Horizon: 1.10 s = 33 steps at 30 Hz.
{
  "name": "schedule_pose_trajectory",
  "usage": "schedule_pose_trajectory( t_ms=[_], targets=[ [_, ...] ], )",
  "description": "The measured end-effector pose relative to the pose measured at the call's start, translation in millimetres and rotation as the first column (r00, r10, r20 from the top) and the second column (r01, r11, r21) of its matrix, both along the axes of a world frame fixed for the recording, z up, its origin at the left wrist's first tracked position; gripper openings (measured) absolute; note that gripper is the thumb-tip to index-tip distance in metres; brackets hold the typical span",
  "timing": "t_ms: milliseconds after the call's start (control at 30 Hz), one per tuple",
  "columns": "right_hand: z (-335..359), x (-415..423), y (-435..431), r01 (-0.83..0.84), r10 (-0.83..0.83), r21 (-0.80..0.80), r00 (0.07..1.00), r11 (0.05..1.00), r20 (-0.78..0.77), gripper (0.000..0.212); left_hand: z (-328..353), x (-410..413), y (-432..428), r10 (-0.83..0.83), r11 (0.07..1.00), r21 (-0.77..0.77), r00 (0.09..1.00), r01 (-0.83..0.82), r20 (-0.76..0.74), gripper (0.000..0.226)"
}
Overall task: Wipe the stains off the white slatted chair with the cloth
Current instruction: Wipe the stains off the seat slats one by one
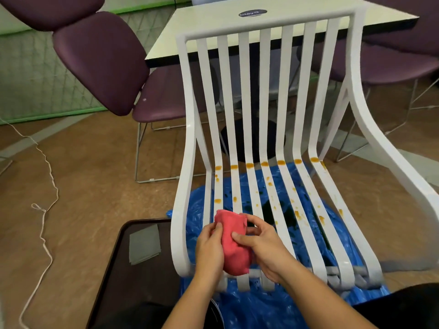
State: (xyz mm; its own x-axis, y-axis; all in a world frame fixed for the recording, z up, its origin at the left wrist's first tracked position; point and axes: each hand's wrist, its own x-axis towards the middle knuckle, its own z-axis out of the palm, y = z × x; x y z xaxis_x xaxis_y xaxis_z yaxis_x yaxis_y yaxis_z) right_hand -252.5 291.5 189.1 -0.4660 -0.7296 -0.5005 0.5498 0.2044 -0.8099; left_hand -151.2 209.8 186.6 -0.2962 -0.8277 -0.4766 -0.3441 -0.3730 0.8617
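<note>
The white slatted chair [266, 96] faces me, its seat slats running toward me. Orange stains [249, 165] dot the bend between back and seat, and smaller orange spots are scattered over the seat slats, thicker on the right side. A bunched red cloth [234, 248] hovers over the front left part of the seat. My left hand [210, 250] grips its left side. My right hand [263, 245] holds its right side, thumb on top of the fabric.
Blue plastic sheeting [273, 307] lies under the chair on the brown floor. A dark tray [133, 276] with a grey folded cloth [144, 245] sits to the left. Purple chairs [99, 60] and a pale table [213, 24] stand behind. A white cord [45, 210] trails across the floor.
</note>
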Motion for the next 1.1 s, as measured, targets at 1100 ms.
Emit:
schedule_pose_trajectory(
  t_ms=[1100],
  targets=[
    [-65.0, 46.0, 4.2, -0.242, 0.590, 0.605, 0.651, 0.758, -0.479, 0.068, -80.7, -60.5, -45.3, -0.106, 0.866, -0.255, 0.657, 0.430, 0.747, 0.048]
  ],
)
